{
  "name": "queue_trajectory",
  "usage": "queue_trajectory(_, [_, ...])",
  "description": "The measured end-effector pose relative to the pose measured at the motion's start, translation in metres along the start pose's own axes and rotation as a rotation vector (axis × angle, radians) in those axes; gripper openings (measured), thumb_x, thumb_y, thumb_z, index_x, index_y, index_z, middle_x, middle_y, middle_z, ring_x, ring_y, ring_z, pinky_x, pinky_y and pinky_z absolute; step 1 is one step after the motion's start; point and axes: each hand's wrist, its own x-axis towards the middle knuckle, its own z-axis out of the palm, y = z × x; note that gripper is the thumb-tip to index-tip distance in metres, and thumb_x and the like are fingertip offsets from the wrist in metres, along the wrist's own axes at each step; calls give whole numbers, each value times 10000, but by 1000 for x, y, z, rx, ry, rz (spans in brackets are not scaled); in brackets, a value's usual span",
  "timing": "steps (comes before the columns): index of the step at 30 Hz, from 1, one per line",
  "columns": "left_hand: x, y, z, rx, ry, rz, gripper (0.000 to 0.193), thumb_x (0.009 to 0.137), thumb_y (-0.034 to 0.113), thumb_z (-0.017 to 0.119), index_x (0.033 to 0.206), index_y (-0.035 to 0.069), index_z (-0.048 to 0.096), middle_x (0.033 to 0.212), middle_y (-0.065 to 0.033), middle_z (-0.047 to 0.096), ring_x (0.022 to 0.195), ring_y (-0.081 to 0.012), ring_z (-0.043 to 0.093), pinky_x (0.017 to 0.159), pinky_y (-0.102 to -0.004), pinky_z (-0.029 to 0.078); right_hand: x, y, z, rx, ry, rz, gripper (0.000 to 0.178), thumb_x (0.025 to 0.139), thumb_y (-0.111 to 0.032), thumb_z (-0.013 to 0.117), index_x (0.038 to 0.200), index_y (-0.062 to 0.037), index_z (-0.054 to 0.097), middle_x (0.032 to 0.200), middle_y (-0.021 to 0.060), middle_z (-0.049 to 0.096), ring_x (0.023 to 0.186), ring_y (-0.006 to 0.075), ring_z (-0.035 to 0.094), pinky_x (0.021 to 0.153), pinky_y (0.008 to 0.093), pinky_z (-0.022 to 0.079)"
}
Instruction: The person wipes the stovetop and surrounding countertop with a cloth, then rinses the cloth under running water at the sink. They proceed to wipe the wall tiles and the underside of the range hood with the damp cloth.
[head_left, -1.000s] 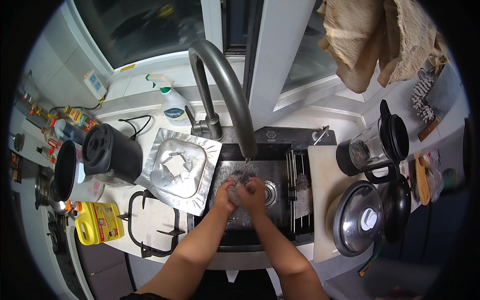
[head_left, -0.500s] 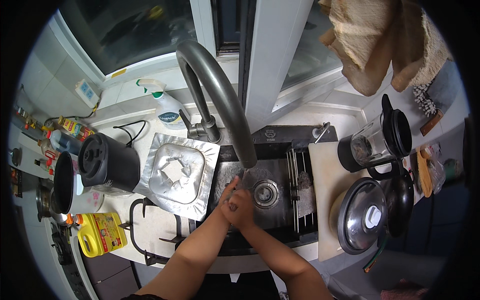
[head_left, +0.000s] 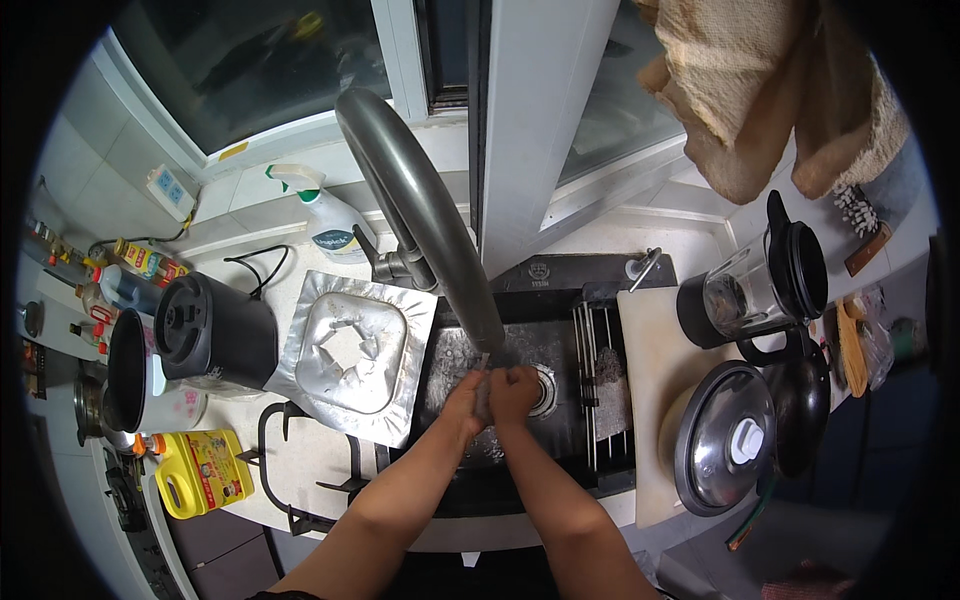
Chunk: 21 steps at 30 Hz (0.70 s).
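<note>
In the dark sink (head_left: 450, 365), my two hands are close together under the spout of the tall grey faucet (head_left: 420, 190). My left hand (head_left: 463, 402) is closed, fingers curled, on the left side. Beside it, my right hand (head_left: 513, 393) is closed in a fist near the round drain (head_left: 544, 391). A small greyish, wet-looking piece (head_left: 483, 402) shows between the two hands; its kind is too small to tell. Running water reaches the hands from the spout, and wet patches shine on the basin floor.
A metal rack (head_left: 590, 400) with a grey scrubber (head_left: 609, 366) spans the sink's right side. Right of it lie a cutting board (head_left: 655, 340), a lidded pot (head_left: 728, 430) and a blender jug (head_left: 735, 295). Foil (head_left: 385, 405), a spray bottle (head_left: 335, 225) and a yellow jug (head_left: 208, 472) stand left.
My hands, crossed over each other earlier with the left fingers extended, are now side by side and curled. The right hand has moved right and up, and the grey piece shows between them.
</note>
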Motion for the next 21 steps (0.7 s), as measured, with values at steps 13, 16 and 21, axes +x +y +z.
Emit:
queue_trajectory(13, [-1, 10, 1, -181, -146, -157, 324, 917, 350, 573, 1122, 100, 578, 1063, -109, 637, 976, -259, 622, 880, -413, 506, -13, -6, 7, 42, -47, -508, 173, 710, -90, 631, 599, -29, 512, 746, 146, 557, 740, 355, 545, 670, 437, 421])
queue_trajectory(16, [20, 11, -38, -628, -349, -464, 312, 935, 329, 545, 1123, 82, 574, 1083, -128, 628, 973, -276, 618, 893, -415, 499, -27, -27, 2, 39, -210, -658, 157, 713, -76, 632, 622, -32, 511, 756, 146, 566, 779, 375, 536, 709, 459, 415])
queue_trajectory(21, [-11, 2, 36, 97, 136, 10, 357, 938, 387, 542, 1106, 75, 580, 1115, -120, 620, 1030, -290, 591, 913, -435, 480, 9, 17, 5, 165, -53, 151, 215, 714, -152, 645, 620, 1, 527, 753, 153, 556, 698, 344, 544, 690, 424, 437])
